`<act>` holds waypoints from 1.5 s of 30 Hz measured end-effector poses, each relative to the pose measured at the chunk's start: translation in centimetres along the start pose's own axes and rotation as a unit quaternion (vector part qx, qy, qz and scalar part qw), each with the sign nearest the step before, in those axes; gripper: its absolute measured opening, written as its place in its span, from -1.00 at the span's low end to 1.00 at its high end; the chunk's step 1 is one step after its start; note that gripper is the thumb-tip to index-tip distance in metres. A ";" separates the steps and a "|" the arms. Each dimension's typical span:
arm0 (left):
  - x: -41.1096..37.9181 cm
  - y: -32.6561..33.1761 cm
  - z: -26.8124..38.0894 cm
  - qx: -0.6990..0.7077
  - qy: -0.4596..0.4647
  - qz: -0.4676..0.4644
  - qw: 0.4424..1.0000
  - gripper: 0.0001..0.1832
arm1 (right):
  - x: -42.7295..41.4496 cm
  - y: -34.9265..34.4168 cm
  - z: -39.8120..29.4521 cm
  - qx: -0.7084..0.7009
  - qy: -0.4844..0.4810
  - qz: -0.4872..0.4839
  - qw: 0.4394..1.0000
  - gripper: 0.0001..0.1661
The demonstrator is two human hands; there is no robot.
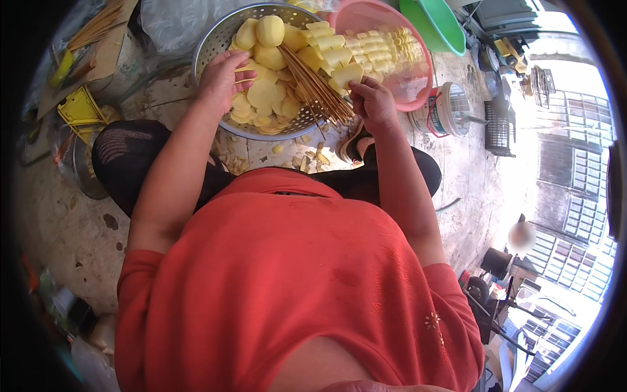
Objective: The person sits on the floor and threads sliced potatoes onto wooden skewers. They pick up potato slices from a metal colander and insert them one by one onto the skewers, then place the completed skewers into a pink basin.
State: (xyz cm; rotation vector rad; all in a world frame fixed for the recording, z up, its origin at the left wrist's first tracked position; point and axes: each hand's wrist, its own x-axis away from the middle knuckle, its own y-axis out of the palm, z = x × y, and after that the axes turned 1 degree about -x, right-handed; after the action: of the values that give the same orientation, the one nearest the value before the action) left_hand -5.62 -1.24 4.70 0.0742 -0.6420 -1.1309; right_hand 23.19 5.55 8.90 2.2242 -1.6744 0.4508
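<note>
My right hand (pixel 374 104) pinches the edge of a potato slice (pixel 347 76) at the near end of a row of overlapping slices (pixel 329 46). This row lies across the rims of a metal colander and a pink basin; any stick through it is hidden. Over the colander's left side, my left hand (pixel 223 78) has its fingers curled; whether a thin slice is between them is unclear. Inside the colander (pixel 208 46) are whole peeled potatoes (pixel 270 31) and loose round slices (pixel 263 93). A bundle of thin wooden skewers (pixel 313 88) leans across its right side.
The pink basin (pixel 425 73) holds several rows of skewered slices (pixel 382 49). Behind it stands a green basin (pixel 436 24); a white bucket (pixel 443 110) is at right. Peelings (pixel 306 161) litter the floor near my feet. More sticks (pixel 95 27) lie on cardboard at upper left.
</note>
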 end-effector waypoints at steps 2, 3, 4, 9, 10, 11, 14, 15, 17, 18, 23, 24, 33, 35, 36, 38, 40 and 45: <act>-0.2 -0.1 -0.2 0.005 0.002 -0.001 1.000 -0.64 | -1.1 -1.1 0.3 0.004 0.032 0.001 0.999 -0.84; -0.3 -0.2 -0.4 0.005 0.002 -0.002 1.000 -0.66 | -1.5 -1.4 0.5 0.018 0.039 0.003 0.999 -0.84; -0.4 -0.3 -0.6 0.005 0.002 -0.004 1.000 -0.67 | -1.8 -1.7 0.7 0.032 0.046 0.006 0.998 -0.84; -0.6 -0.3 -1.6 -0.134 0.004 0.018 0.991 -0.60 | -1.8 -1.5 1.1 0.085 0.020 0.078 0.993 -0.75; -0.8 -0.5 -1.8 -0.177 0.008 0.023 0.984 -0.58 | -1.6 -1.5 1.2 0.100 0.009 0.090 0.991 -0.71; -1.5 -0.8 -2.5 -0.235 0.029 0.009 0.972 -0.57 | -1.5 -1.7 1.4 0.115 -0.002 0.102 0.988 -0.67; -2.3 -1.2 -4.0 -0.412 0.068 -0.018 0.908 -0.54 | -1.2 -2.0 2.3 0.360 -0.132 0.199 0.902 -0.57; -2.0 -0.8 -4.0 -0.497 0.097 -0.017 0.862 -0.53 | -0.5 -2.0 2.4 0.444 -0.193 0.238 0.842 -0.57; -1.4 -0.3 -4.1 -0.649 0.153 -0.011 0.745 -0.51 | 2.1 0.4 1.1 0.460 -0.193 0.206 0.842 -0.66; -1.0 0.1 -4.3 -0.667 0.166 -0.021 0.726 -0.53 | 3.1 1.1 1.1 0.482 -0.219 0.178 0.829 -0.69; -0.9 1.3 -4.8 -0.727 0.182 -0.042 0.661 -0.59 | 4.9 3.5 4.0 0.568 -0.242 0.062 0.784 -0.75; -1.1 1.3 -4.8 -0.730 0.181 -0.039 0.658 -0.65 | 4.8 3.7 4.6 0.587 -0.231 0.061 0.774 -0.73; -1.8 0.8 -4.3 -0.657 0.135 -0.052 0.740 -0.81 | 4.3 4.6 4.7 0.612 -0.181 0.053 0.768 -0.74; -1.4 0.9 -3.5 -0.598 0.085 -0.055 0.795 -0.83 | 4.3 4.5 4.7 0.605 -0.175 0.058 0.775 -0.75; -1.3 0.9 -3.1 -0.525 0.057 -0.045 0.848 -0.83 | 4.4 4.6 4.6 0.601 -0.177 0.057 0.777 -0.75; -1.1 0.7 -2.7 -0.365 0.001 -0.024 0.931 -0.80 | 4.8 4.6 4.2 0.582 -0.169 0.054 0.794 -0.75; -1.2 0.3 -2.8 -0.239 0.009 0.000 0.971 -0.75 | 5.4 4.6 3.5 0.550 -0.149 0.045 0.820 -0.72; -1.5 -0.3 -2.9 -0.117 -0.001 0.044 0.992 -0.69 | 7.0 4.4 4.3 0.362 -0.101 -0.002 0.927 -0.82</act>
State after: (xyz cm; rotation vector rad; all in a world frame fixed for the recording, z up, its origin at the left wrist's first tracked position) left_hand -4.80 -0.86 1.60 -0.1551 -0.5066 -1.1129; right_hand 21.03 -3.54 8.37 2.8627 -1.8008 1.0057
